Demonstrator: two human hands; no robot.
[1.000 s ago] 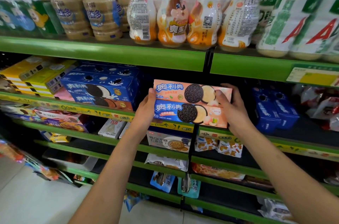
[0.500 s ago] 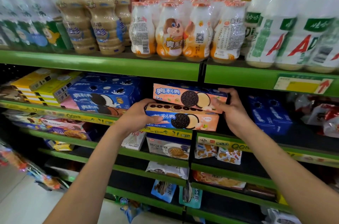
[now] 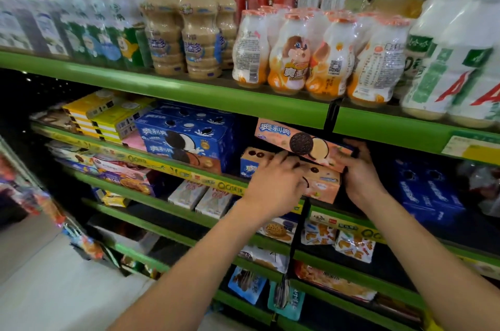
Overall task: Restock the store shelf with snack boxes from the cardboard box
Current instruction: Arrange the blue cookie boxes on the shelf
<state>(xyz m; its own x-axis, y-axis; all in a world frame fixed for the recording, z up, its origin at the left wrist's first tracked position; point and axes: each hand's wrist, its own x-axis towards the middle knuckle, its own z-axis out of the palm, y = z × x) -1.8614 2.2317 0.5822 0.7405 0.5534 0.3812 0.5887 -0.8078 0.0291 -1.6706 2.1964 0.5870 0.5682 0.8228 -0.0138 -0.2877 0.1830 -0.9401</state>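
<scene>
**Two peach cookie boxes going onto the shelf, nearly seated**

Both boxes have travelled forward since half a second ago: they were held out in front of the shelf edge, and now the lower one sits on the shelf board while the upper one is tipped back under the green shelf above. My head has also tilted up a bit, so more of the drinks row shows.

Head view, the only one here: the left hand (image 3: 273,184) lies over the front and top of the lower peach box (image 3: 322,184), fingers fairly straight and pressing, not wrapped round it as far as I can see. The right hand (image 3: 359,171) has its grip curled round the right end of the upper peach box (image 3: 300,141), thumb on the front face. That upper box rests slanted on the lower one, left end higher and further in. Just to the left stands the stack of blue cookie boxes (image 3: 186,141), with a dark gap between it and the peach pair; more blue boxes (image 3: 427,190) sit further right.

What matters for the next bit: both boxes lie long axis left to right, parallel to the shelf edge (image 3: 189,173), and the free space is straight behind them. So I'd guess a push back, with the right hand levelling the top box. The cardboard box isn't in view.
</scene>
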